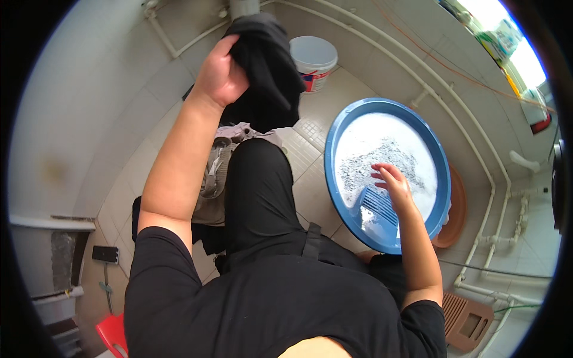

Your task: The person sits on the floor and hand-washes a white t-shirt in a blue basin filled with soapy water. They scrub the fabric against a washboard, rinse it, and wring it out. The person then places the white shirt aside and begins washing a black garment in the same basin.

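Note:
My left hand [222, 74] is raised at the far left of centre, its fingers closed on a black garment [271, 71] that hangs down in folds. The garment's exact kind cannot be made out. To the right, a round blue tub [329, 155] holds water covered with white suds [373, 134]. A blue ribbed washboard [379, 206] slopes inside it, partly under the foam. Above the washboard's upper edge is my right hand [395, 184], with its fingers apart and nothing in them.
A white bucket [313, 56] stands behind the tub, by the wall pipes. Clothes [209, 179] are piled left of my knee. A brown basin [456, 209] sits beyond the tub, a brown plastic piece [468, 322] lower right, and something red [112, 334] lower left.

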Demonstrator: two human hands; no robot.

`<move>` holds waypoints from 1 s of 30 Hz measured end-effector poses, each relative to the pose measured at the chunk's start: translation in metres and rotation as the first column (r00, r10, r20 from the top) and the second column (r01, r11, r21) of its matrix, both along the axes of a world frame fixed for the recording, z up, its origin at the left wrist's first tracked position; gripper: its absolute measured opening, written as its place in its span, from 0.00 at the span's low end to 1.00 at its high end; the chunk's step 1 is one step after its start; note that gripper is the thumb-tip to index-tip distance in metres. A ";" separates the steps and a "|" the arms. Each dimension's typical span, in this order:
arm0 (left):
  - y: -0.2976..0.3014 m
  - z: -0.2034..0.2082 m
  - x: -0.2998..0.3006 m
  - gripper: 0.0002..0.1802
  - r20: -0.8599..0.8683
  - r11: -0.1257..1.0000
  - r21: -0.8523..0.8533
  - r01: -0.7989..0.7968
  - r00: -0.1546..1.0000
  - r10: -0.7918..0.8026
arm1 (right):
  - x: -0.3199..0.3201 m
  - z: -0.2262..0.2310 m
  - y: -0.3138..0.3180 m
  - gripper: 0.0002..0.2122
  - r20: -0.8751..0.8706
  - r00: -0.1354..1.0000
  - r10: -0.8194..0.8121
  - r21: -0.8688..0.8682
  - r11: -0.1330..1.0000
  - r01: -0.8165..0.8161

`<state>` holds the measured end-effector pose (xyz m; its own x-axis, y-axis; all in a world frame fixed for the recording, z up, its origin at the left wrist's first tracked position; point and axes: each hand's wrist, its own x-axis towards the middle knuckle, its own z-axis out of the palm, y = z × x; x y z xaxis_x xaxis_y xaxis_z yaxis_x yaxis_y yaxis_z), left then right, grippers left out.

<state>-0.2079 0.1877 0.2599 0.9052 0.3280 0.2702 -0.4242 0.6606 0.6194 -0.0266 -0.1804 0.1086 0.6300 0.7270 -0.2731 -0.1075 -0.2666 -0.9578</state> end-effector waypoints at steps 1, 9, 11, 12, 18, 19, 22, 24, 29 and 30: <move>-0.009 0.012 0.012 0.21 0.084 0.988 0.012 0.156 0.984 -0.156 | 0.000 0.003 0.002 0.14 0.038 0.999 0.000 0.009 1.000 0.000; -0.121 0.074 0.076 0.23 0.152 0.865 0.097 0.492 0.851 -0.502 | 0.025 0.029 -0.004 0.32 0.378 0.837 -0.395 0.366 0.894 0.257; -0.134 0.059 0.085 0.19 0.030 0.912 0.025 0.410 0.911 -0.411 | 0.052 0.037 -0.034 0.22 0.067 0.845 -0.531 0.404 0.789 0.463; -0.133 0.043 0.093 0.19 -0.106 0.941 0.035 0.338 0.937 -0.332 | 0.065 0.035 -0.054 0.18 -0.009 0.840 -0.542 0.424 0.759 0.494; -0.151 -0.056 0.118 0.13 -0.520 0.840 0.516 0.165 0.840 0.154 | 0.094 0.022 -0.145 0.08 -0.115 0.694 -0.711 0.467 0.578 0.669; -0.148 -0.074 0.117 0.13 -0.533 0.767 0.606 0.213 0.824 0.193 | 0.085 0.028 -0.150 0.07 -0.089 0.686 -0.722 0.448 0.586 0.675; -0.144 -0.124 0.122 0.22 -0.446 0.376 0.872 0.312 0.824 0.351 | 0.078 0.014 -0.164 0.08 0.026 0.735 -0.678 0.421 0.674 0.607; -0.161 -0.127 0.126 0.30 -0.310 -0.032 0.932 0.360 0.842 0.441 | 0.078 0.001 -0.163 0.09 0.124 0.711 -0.692 0.484 0.667 0.566; -0.226 -0.146 0.131 0.43 -0.178 -0.439 0.804 0.402 0.866 0.468 | 0.066 -0.030 -0.141 0.26 0.828 0.484 -0.282 0.001 0.865 0.502; -0.234 -0.154 0.133 0.44 -0.240 -0.451 0.778 0.438 0.870 0.431 | 0.059 -0.032 -0.131 0.27 0.876 0.465 -0.130 -0.126 0.868 0.480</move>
